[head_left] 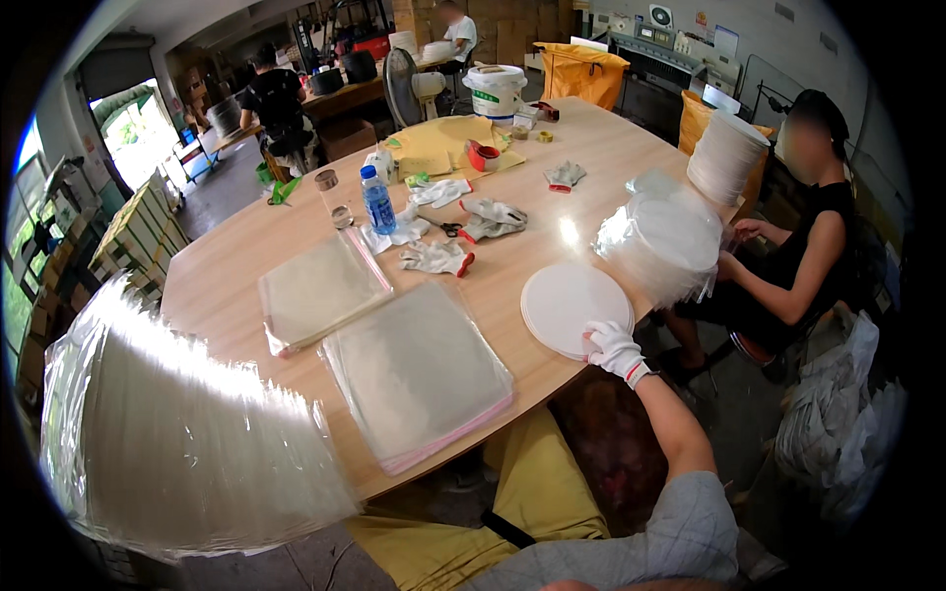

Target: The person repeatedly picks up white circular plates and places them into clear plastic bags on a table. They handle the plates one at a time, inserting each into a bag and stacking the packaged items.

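My right hand [613, 347], in a white work glove, rests on the near edge of a flat stack of white round discs [567, 303] lying on the wooden table [246, 266]. My left hand is hidden behind a large clear plastic bag [177, 433] that fills the lower left of the view, held up close to the camera. Two stacks of clear plastic bags lie flat on the table in front of me, a near stack [419, 369] with a pink edge and a farther stack [317, 291].
A person in black sits at the right, handling a bagged stack of discs [665, 241] beside a tall white pile [724, 158]. Loose gloves [439, 258], scissors [448, 229], a water bottle [376, 200], a glass, tape rolls, a white bucket [495, 91] and yellow sheets lie farther back.
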Action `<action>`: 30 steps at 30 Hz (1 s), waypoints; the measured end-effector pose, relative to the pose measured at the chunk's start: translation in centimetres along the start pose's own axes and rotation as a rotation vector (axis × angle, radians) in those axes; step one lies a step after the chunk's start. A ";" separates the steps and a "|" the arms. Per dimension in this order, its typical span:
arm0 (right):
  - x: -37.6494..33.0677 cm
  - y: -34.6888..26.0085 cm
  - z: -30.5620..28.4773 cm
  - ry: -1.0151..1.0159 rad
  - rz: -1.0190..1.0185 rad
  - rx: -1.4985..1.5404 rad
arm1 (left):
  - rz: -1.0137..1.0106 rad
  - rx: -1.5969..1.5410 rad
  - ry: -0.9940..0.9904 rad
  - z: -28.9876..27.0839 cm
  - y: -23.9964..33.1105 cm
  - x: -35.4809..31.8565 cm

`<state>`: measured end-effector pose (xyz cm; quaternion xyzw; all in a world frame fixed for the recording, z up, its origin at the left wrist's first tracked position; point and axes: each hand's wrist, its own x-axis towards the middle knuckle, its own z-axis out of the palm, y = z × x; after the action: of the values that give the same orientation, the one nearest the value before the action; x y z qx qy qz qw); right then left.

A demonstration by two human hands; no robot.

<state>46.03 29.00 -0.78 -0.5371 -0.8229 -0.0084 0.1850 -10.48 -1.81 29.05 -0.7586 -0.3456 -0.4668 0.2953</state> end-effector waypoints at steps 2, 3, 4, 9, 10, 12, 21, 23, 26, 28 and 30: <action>0.7 0.2 1.0 0.019 -0.104 -0.049 | -0.191 0.016 -0.294 2.2 3.1 1.2; 0.5 0.6 1.1 0.029 -0.143 -0.082 | -0.281 0.001 -0.430 2.7 3.1 1.3; -0.2 1.0 1.2 0.018 -0.136 -0.087 | -0.365 -0.013 -0.574 3.5 3.0 1.4; 2.6 0.5 1.4 0.096 -0.310 -0.063 | -0.494 -0.470 -1.264 4.1 -2.3 -8.1; 2.6 1.0 1.1 0.028 -0.267 -0.035 | -0.552 -0.447 -0.983 7.9 -0.8 -7.3; 2.6 2.1 0.6 -0.094 -0.186 0.043 | -0.747 -0.581 -0.580 15.7 3.5 -6.4; 0.8 -1.1 -3.1 0.075 -0.177 -0.069 | -1.614 -1.802 -0.622 42.0 11.0 -12.3; -0.8 -5.7 -5.5 0.034 -0.308 0.105 | -1.948 -2.204 -0.302 44.1 11.9 -11.5; -3.9 -11.2 -5.5 -0.132 -0.351 0.335 | -2.024 -1.897 -0.432 43.2 11.3 -10.9; -4.4 -13.5 -6.5 -0.152 -0.427 0.315 | -1.869 -1.749 -0.388 43.0 11.3 -13.9; -4.6 -12.3 -3.9 -0.215 -0.168 0.494 | -1.771 -1.676 -0.406 40.4 10.6 -14.3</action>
<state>37.87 18.88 3.65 -0.4036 -0.8566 0.2340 0.2204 13.69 19.55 -1.07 -0.2768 -0.3738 -0.4567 -0.7583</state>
